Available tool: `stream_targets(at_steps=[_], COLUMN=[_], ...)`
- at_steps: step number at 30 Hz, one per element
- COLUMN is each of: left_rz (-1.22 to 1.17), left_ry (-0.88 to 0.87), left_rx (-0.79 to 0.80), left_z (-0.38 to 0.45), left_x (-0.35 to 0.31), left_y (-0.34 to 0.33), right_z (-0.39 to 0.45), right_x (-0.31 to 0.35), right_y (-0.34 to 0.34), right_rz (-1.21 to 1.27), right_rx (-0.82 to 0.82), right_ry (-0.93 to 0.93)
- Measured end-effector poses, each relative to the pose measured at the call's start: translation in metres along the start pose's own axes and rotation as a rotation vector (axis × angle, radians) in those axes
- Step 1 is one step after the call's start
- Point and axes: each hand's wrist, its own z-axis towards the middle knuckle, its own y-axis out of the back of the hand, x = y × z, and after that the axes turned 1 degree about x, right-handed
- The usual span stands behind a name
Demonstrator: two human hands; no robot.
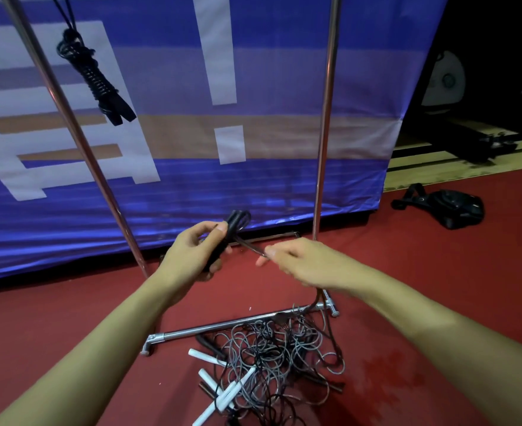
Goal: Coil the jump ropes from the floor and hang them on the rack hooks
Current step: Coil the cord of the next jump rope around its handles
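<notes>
Head view, hands (192, 250) (296, 261) gripping rope (249, 245)

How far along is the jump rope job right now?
Done: one coiled black rope hangs on the rack. In hand: the left hand grips black handles while the right hand pulls that rope's cord. Left: a tangled pile of ropes on the floor.
</notes>
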Motion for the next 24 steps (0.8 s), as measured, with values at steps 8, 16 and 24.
stream_targets(at_steps=[8,16,24], left_rz=[0.349,0.388,0.68], left_ry=[0.022,0.009,-0.112], left_rx=[-0.037,0.155,0.474], left_z=[0.002,0.001,-0.009], left_x=[0.005,0.004,0.002], left_y=[-0.005,-0.001,-0.001], right_z=[-0.01,-0.012,-0.013], right_x=[0.006,0.026,0.026], right_y=[0.003,0.013,0.025], right_rz=[-0.519,-0.823,-0.9], right_rx=[-0.169,-0.307,-0.21], right_ry=[0.109,0.405,0.568])
